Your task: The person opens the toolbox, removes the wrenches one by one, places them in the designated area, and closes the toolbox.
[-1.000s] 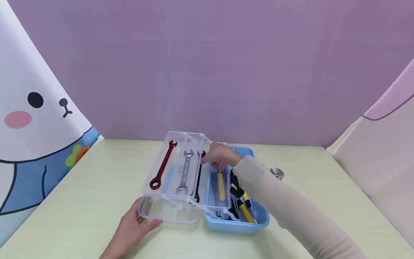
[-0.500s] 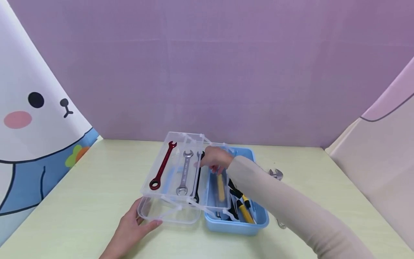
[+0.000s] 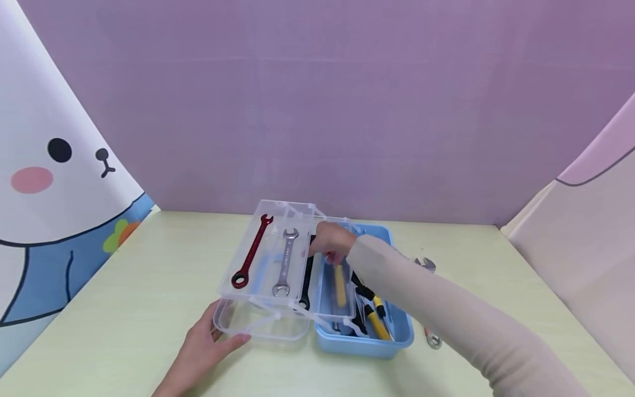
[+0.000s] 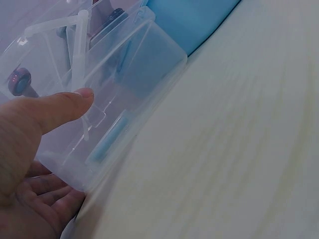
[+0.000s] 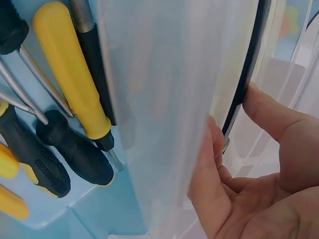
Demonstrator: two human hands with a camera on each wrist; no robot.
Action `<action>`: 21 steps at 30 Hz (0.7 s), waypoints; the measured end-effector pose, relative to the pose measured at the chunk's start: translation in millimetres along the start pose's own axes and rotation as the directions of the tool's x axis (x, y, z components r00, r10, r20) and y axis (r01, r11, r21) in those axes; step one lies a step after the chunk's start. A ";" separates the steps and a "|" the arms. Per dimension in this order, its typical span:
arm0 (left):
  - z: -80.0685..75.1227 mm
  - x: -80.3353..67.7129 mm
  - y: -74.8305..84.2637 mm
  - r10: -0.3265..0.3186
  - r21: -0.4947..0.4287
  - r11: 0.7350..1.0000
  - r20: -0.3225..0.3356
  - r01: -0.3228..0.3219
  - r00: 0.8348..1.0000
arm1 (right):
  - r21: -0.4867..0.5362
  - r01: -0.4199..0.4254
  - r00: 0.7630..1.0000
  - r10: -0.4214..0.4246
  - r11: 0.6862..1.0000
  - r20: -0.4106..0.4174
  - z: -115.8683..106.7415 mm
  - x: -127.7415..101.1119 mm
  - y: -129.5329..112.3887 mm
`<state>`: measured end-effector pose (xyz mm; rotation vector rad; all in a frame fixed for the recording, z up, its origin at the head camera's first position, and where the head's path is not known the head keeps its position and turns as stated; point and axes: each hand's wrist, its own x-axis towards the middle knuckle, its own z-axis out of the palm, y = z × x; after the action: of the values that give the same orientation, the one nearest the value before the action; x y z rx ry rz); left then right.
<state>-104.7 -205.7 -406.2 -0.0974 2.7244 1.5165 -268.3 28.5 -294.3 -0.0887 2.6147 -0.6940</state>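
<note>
My right hand (image 3: 333, 240) reaches into the clear tray (image 3: 329, 315) above the blue toolbox (image 3: 364, 348). Between its thumb and fingers it pinches a black wrench (image 5: 247, 59), seen edge-on in the right wrist view; in the head view the hand covers the wrench's upper end. To the left, a red wrench (image 3: 252, 251) and a silver wrench (image 3: 285, 262) lie in the upper clear tray (image 3: 225, 289). My left hand (image 3: 198, 344) holds the near left corner of the clear lid (image 4: 149, 55), its thumb over the front wall and its fingers round the side.
Several screwdrivers lie in the blue box, one with a yellow handle (image 5: 70, 64) and one with a black handle (image 5: 75, 147). Right of the box, partly behind the sleeve (image 3: 436, 298), are an adjustable wrench (image 3: 426, 264) and a wrench's ring end (image 3: 434, 339).
My right hand has moved slightly left and settled at the black wrench, which has turned and shifted a little within the tray. My left hand keeps its place at the lid.
</note>
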 end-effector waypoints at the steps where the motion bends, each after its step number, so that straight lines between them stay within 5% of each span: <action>1: 0.0 -0.1 0.3 -0.001 0.002 1.000 0.000 0.001 1.000 | 0.003 0.001 1.000 -0.001 1.000 0.001 -0.1 -0.3 -0.1; 21: -0.4 -1.8 1.7 -0.003 0.007 1.000 0.004 0.003 1.000 | 0.110 -0.059 0.998 0.061 0.992 -0.019 -1.6 -9.3 1.0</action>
<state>-103.1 -205.1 -404.4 -0.0982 2.7250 1.5048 -260.5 31.7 -289.9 0.0306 2.5831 -0.8192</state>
